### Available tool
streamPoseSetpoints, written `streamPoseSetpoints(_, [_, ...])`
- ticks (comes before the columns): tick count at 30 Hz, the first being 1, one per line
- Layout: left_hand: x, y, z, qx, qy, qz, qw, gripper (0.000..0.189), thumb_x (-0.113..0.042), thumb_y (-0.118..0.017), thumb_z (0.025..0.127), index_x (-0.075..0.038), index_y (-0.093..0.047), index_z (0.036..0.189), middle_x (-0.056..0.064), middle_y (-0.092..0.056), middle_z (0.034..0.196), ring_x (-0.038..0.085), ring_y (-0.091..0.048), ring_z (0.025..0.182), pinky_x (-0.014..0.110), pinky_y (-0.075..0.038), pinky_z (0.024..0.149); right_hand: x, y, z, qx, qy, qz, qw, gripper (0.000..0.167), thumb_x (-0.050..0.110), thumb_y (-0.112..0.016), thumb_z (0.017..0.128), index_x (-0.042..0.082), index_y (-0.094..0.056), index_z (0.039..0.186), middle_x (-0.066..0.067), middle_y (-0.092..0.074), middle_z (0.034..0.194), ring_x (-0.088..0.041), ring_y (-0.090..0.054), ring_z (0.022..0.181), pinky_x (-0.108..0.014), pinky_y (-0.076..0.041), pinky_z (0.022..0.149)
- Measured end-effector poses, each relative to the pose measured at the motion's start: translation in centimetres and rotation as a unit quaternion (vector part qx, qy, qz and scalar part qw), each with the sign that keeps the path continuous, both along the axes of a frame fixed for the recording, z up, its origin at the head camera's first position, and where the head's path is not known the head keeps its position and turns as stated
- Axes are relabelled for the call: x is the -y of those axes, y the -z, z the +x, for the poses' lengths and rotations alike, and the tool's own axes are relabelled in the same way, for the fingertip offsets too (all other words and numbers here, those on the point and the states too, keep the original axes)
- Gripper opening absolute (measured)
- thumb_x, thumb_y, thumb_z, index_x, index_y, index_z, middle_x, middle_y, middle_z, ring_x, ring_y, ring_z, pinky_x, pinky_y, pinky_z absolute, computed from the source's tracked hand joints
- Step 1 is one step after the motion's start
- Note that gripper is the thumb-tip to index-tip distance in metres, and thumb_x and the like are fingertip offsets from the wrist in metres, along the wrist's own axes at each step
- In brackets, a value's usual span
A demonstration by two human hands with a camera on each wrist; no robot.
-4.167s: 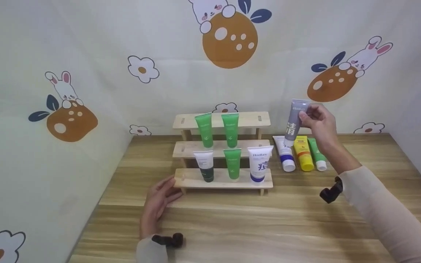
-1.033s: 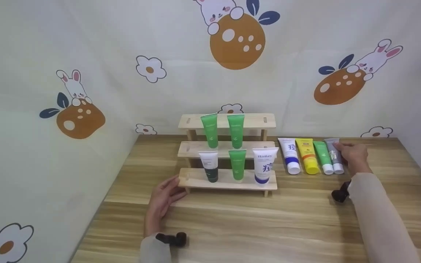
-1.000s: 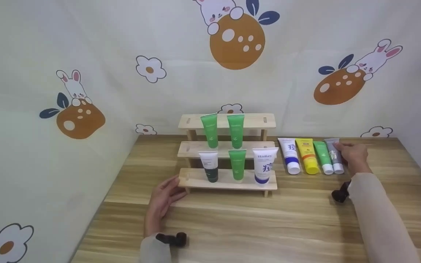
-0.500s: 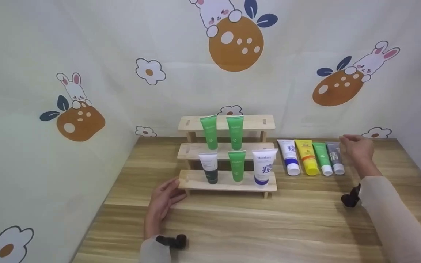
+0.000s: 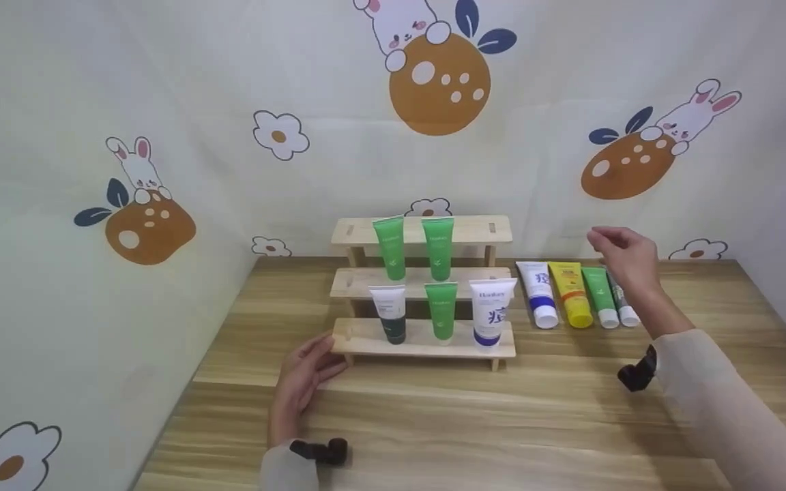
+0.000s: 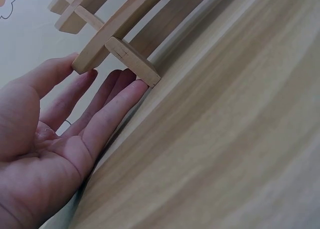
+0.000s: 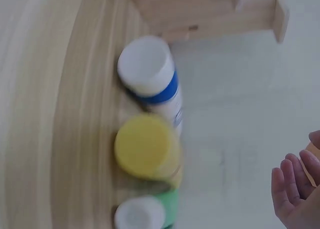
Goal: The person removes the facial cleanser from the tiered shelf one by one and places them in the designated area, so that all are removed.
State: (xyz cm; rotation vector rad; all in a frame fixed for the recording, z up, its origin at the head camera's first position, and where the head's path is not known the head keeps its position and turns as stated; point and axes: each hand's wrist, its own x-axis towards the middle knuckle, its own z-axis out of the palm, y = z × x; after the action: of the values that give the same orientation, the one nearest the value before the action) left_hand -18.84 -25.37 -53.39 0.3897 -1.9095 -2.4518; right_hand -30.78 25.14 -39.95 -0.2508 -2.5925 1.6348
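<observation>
Four tubes [image 5: 572, 296] lay on the tabletop [image 5: 434, 423] near our right hand [image 5: 630, 262], empty, fingers loosely bent. Our left hand [image 5: 303, 372] touched the rack [image 5: 415, 277] end, fingers fairly straight; we figured a bump there could topple its five standing tubes [image 5: 441, 312].

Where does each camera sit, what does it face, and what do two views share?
Head: on the head, facing forward and down at the rack; left hand, right hand, sleeves show.
Left wrist: on that wrist, facing the rack's end; left hand shows.
Right wrist: on that wrist, facing white tube, yellow tube, green tube; right hand partly shows.
Head and right wrist share those tubes.
</observation>
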Motion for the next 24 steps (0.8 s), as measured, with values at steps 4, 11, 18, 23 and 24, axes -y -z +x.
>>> streamPoseSetpoints(4, [-0.1,0.0,0.0,-0.002,0.002,0.002,1.0000,0.049,-0.017,-0.063,0.099,0.008,-0.050,0.140,0.011,-0.069,0.118,0.026,-0.072,0.100,0.045,-0.063,0.092,1.3,-1.0,0.6,-0.012,-0.035,0.003,0.9993,0.069,0.061,-0.055,0.094,0.014,-0.051,0.144,-0.003,-0.056,0.136,-0.013,-0.055,0.117,-0.025,-0.051,0.109])
streamPoseSetpoints(11, [0.0,0.0,0.0,0.002,0.004,0.000,1.0000,0.049,-0.018,-0.064,0.099,0.006,-0.051,0.140,0.012,-0.068,0.120,0.027,-0.071,0.101,0.045,-0.063,0.093,3.6,-2.2,1.3,-0.015,-0.087,-0.002,0.9961,0.072,0.063,-0.055,0.093,0.015,-0.048,0.147,-0.010,-0.053,0.145,-0.019,-0.056,0.124,-0.035,-0.049,0.114])
streamPoseSetpoints(18, [0.0,0.0,-0.1,0.004,-0.002,0.002,1.0000,0.049,-0.018,-0.065,0.098,0.007,-0.052,0.139,0.014,-0.067,0.122,0.027,-0.071,0.103,0.047,-0.063,0.092,5.5,-3.2,1.6,-0.005,-0.121,-0.013,0.9926,0.073,0.062,-0.057,0.093,0.016,-0.046,0.148,-0.009,-0.052,0.147,-0.019,-0.056,0.126,-0.035,-0.049,0.114])
streamPoseSetpoints(23, [0.0,0.1,-0.1,0.006,-0.003,0.006,1.0000,0.047,-0.017,-0.065,0.098,0.006,-0.054,0.138,0.016,-0.066,0.125,0.028,-0.070,0.105,0.047,-0.063,0.092,6.4,-4.0,1.9,0.019,-0.152,-0.045,0.9871,0.077,0.064,-0.061,0.090,0.018,-0.044,0.150,-0.007,-0.051,0.150,-0.021,-0.054,0.131,-0.039,-0.045,0.118])
streamPoseSetpoints(24, [0.0,0.1,-0.1,0.007,-0.003,0.007,0.9999,0.047,-0.017,-0.065,0.098,0.006,-0.054,0.138,0.018,-0.065,0.127,0.029,-0.070,0.106,0.047,-0.063,0.092,6.6,-4.2,1.9,0.024,-0.158,-0.053,0.9857,0.078,0.064,-0.062,0.089,0.019,-0.044,0.150,-0.007,-0.050,0.151,-0.021,-0.054,0.132,-0.040,-0.045,0.118])
